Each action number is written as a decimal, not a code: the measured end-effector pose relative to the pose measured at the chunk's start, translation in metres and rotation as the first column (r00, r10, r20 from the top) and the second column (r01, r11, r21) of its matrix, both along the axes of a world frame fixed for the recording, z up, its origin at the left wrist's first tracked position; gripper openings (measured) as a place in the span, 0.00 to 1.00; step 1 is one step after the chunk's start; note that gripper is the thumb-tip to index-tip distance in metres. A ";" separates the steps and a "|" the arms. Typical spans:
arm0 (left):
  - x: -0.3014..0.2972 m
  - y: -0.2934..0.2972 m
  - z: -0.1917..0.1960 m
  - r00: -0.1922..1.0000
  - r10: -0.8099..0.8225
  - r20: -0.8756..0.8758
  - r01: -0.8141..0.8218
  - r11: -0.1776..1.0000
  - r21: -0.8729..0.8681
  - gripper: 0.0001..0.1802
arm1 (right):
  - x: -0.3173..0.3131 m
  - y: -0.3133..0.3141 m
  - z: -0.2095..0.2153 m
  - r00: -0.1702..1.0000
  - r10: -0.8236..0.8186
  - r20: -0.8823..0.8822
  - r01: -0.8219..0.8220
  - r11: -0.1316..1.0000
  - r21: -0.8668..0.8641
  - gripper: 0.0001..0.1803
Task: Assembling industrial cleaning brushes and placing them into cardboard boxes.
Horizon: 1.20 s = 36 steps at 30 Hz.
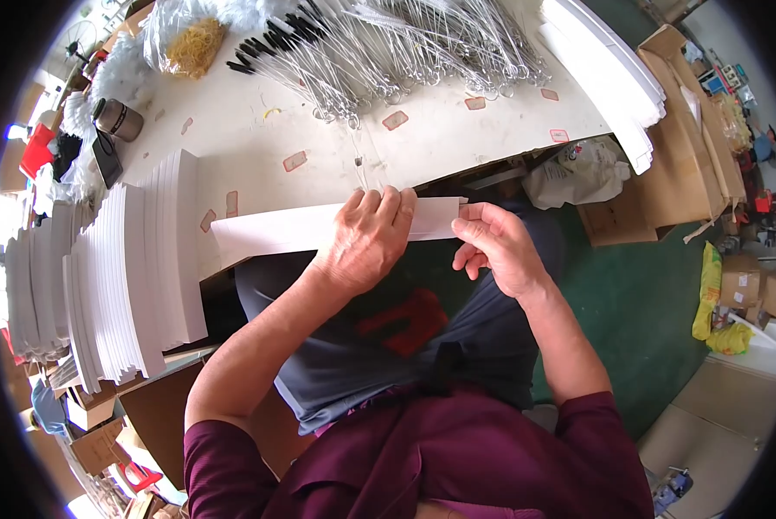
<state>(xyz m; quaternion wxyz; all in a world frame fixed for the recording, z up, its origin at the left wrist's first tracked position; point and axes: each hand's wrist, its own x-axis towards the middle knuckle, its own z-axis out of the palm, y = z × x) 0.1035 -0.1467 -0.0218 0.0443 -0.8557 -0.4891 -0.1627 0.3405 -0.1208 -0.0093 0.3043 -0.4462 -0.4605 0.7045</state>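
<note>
A long white paper strip [271,231] lies across the front edge of the white worktable [232,130]. My left hand [366,238] presses down on its middle, fingers curled over the far edge. My right hand [492,246] pinches the strip's right end between thumb and forefinger. A thin wire piece [359,169] lies on the table just beyond my left hand.
A big pile of wire hangers [397,48] fills the table's far side. Stacks of white paper strips [120,277] stand at the left, another stack [609,73] at the right. A bag of rubber bands [193,43] lies at the far left; cardboard boxes [673,164] sit on the right.
</note>
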 end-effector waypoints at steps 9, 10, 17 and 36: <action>-0.003 0.002 0.007 0.996 -0.057 0.075 0.056 0.998 0.026 0.33 | 0.010 0.014 0.002 0.948 0.055 -0.313 -0.166 0.926 -0.340 0.21; -0.003 0.002 0.009 0.996 -0.056 0.075 0.055 0.998 0.023 0.33 | 0.010 0.013 0.006 0.965 0.068 -0.255 -0.144 0.946 -0.292 0.21; 0.001 0.010 0.020 0.983 0.003 0.184 0.024 0.989 -0.145 0.26 | -0.010 0.012 0.022 0.689 -0.371 0.623 -0.578 0.236 0.781 0.38; -0.024 0.002 0.029 0.982 0.065 0.178 -0.008 0.952 -0.306 0.31 | -0.026 0.034 0.017 0.609 -0.186 0.771 -0.769 0.102 0.631 0.34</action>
